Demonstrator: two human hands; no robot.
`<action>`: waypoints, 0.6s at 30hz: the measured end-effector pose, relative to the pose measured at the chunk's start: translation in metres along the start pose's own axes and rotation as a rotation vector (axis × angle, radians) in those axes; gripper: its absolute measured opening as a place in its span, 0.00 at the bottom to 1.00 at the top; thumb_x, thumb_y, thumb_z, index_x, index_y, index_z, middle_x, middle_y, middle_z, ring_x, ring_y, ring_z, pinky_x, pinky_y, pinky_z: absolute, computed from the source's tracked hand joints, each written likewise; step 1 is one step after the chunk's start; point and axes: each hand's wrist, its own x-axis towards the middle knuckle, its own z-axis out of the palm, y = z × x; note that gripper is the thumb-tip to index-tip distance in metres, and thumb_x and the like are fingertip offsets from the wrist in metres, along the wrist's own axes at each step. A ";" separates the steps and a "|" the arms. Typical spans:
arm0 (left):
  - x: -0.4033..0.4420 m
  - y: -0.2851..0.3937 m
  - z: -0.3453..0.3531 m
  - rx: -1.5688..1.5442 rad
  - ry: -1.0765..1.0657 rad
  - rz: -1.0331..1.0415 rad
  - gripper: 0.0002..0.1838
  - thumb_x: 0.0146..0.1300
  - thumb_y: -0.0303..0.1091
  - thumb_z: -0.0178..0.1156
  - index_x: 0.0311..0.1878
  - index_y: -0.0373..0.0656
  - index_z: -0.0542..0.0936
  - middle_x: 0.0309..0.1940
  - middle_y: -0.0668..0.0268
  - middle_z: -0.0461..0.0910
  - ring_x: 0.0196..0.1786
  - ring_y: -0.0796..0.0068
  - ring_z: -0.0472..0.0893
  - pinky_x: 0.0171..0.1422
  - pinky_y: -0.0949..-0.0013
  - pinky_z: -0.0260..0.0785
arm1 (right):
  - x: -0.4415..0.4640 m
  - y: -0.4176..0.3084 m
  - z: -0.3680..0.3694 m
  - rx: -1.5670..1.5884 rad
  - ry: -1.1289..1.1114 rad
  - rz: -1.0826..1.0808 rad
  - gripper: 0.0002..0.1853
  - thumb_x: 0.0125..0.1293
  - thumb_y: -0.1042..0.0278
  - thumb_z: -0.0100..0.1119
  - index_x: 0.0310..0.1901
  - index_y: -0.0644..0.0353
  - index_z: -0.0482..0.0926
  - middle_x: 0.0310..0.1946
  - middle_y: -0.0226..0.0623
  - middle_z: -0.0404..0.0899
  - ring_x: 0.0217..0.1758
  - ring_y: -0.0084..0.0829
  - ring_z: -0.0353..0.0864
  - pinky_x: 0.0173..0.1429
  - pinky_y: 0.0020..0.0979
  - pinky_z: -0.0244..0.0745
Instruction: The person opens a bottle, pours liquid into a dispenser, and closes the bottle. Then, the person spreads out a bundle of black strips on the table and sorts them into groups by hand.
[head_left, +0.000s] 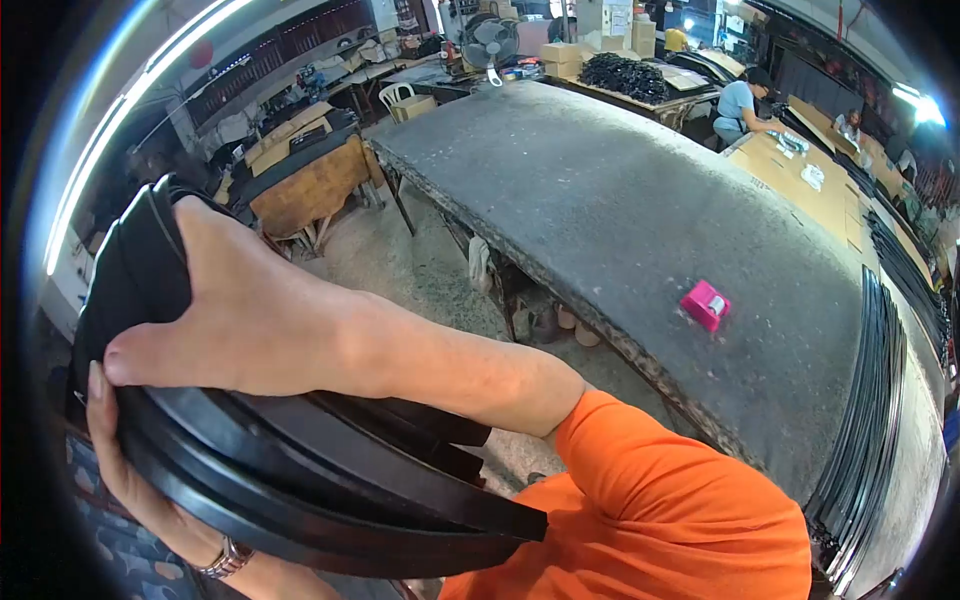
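Note:
A thick bundle of long black strips (300, 480), smooth like leather and curving, hangs at the left in front of my body. My right hand (230, 310) reaches across from the orange sleeve and is closed over the upper part of the bundle, thumb toward me, its fingers hidden behind the black material. Lower down, my left hand (125, 480), with a metal watch (230, 557) on the wrist, wraps the bundle's outer side. One of its fingertips is close to my right thumb. Several strip ends fan out toward my orange shirt.
A large grey table (560, 190) holds a bright pink object (706, 304) and long dark strips (865, 400) along its right edge. A pile of black pieces (622, 78), a fan (489, 42) and a person in light blue (738, 108) are farther back. A brown-covered bench (315, 190) stands left.

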 end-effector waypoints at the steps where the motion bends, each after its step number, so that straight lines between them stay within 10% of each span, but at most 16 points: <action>1: 0.011 -0.018 0.011 0.084 -0.050 0.111 0.24 0.77 0.34 0.45 0.71 0.35 0.76 0.70 0.58 0.76 0.73 0.70 0.73 0.83 0.63 0.58 | 0.015 0.013 -0.008 -0.010 0.023 -0.018 0.39 0.52 0.54 0.77 0.53 0.80 0.70 0.55 0.67 0.77 0.63 0.49 0.78 0.68 0.41 0.72; 13: 0.158 -0.191 0.228 -0.105 -0.465 0.743 0.37 0.73 0.57 0.50 0.70 0.32 0.74 0.69 0.49 0.76 0.72 0.56 0.75 0.80 0.57 0.61 | 0.190 0.143 -0.151 -0.071 0.148 -0.227 0.18 0.55 0.62 0.77 0.42 0.67 0.86 0.38 0.36 0.88 0.40 0.23 0.85 0.48 0.29 0.81; 18: 0.212 -0.216 0.396 -0.522 -0.647 0.885 0.26 0.75 0.44 0.49 0.65 0.34 0.79 0.63 0.53 0.81 0.66 0.62 0.80 0.76 0.60 0.66 | 0.235 0.149 -0.267 -0.550 0.405 -0.234 0.27 0.59 0.54 0.76 0.54 0.67 0.85 0.47 0.43 0.88 0.50 0.30 0.86 0.60 0.34 0.78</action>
